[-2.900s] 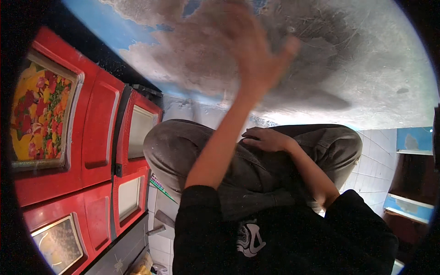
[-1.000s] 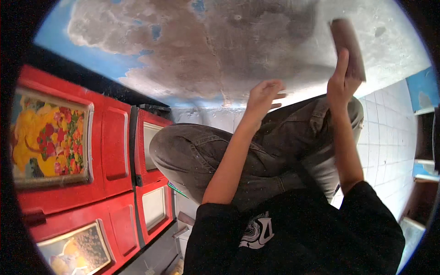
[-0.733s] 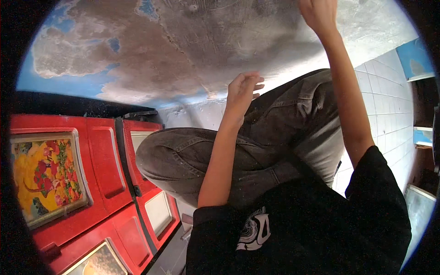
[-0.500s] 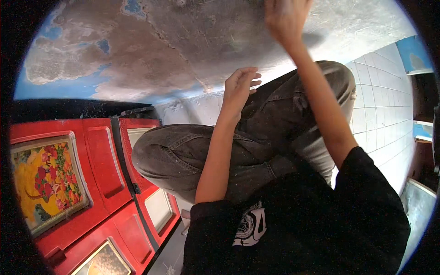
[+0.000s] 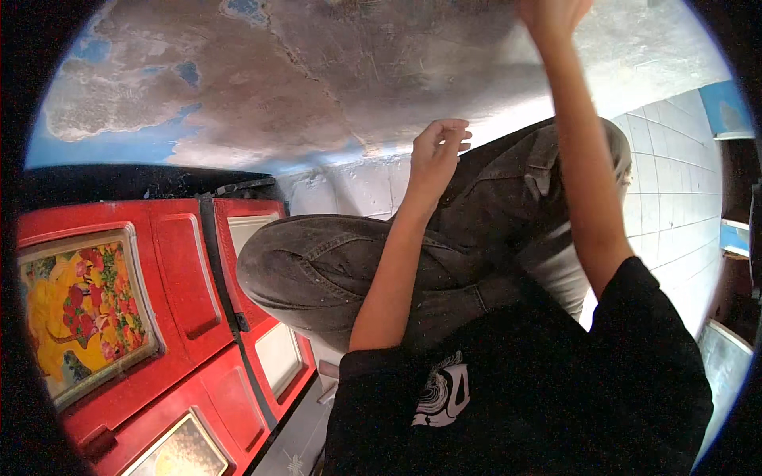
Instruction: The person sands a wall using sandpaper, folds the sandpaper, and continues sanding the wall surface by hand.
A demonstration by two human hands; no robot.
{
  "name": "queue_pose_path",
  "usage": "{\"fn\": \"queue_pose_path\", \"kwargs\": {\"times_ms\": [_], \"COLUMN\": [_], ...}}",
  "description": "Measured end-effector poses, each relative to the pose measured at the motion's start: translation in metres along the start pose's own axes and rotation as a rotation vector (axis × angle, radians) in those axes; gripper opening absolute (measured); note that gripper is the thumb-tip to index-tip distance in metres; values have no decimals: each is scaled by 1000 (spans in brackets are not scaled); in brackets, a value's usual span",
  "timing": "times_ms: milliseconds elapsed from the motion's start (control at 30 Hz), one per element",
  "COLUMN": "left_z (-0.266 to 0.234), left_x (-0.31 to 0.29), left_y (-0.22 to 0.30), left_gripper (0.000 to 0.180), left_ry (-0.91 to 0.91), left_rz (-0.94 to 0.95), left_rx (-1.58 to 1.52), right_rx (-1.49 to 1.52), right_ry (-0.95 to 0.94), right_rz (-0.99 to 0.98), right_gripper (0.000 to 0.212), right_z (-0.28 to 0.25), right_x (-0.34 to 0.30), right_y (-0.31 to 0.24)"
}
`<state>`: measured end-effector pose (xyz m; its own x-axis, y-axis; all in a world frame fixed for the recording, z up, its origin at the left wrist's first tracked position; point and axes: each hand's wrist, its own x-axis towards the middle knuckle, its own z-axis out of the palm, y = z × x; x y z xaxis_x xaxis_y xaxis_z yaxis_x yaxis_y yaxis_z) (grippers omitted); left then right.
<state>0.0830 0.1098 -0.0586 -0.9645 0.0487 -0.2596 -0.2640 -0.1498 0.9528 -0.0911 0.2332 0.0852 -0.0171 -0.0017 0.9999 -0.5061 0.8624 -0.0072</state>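
Note:
My left hand hovers over my bent leg, just in front of a worn grey surface. Its fingers are loosely bent and a little apart, with nothing between them. At the top edge my right hand is against or close to that surface; contact cannot be made out. Motion smears it and the picture's edge cuts off its fingers, so whatever it may hold is hidden. The grey surface is scraped and patchy, with blue paint left along its left part.
Red cabinet doors with framed picture panels stand on the left. My legs in dark trousers are folded below the hands. White tiles lie to the right, beside dark shelving with blue edges.
My right hand has shifted right and farther up along the grey surface, partly leaving the picture. My left hand sits slightly farther right, its fingers much the same.

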Motion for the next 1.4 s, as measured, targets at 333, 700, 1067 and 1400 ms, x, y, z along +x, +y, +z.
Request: {"fn": "queue_pose_path", "kwargs": {"times_ms": [333,700,1067,1400], "left_z": [-4,1,27,72], "left_x": [-4,-1,-31,-44], "left_y": [4,1,40,78], "left_gripper": [35,36,42,39], "left_ry": [7,36,-99,-183], "left_rz": [-99,-124,-22,130], "left_rx": [-56,-59,32,106], "right_rx": [-37,-149,-170,-445], "right_ry": [-160,58,-101,-101], "right_rz": [215,120,168,24], "right_gripper": [55,52,60,58], "right_z": [-9,-10,-21,-21], "right_x": [-13,23,26,23], "right_y": [-6,7,4,11]}}
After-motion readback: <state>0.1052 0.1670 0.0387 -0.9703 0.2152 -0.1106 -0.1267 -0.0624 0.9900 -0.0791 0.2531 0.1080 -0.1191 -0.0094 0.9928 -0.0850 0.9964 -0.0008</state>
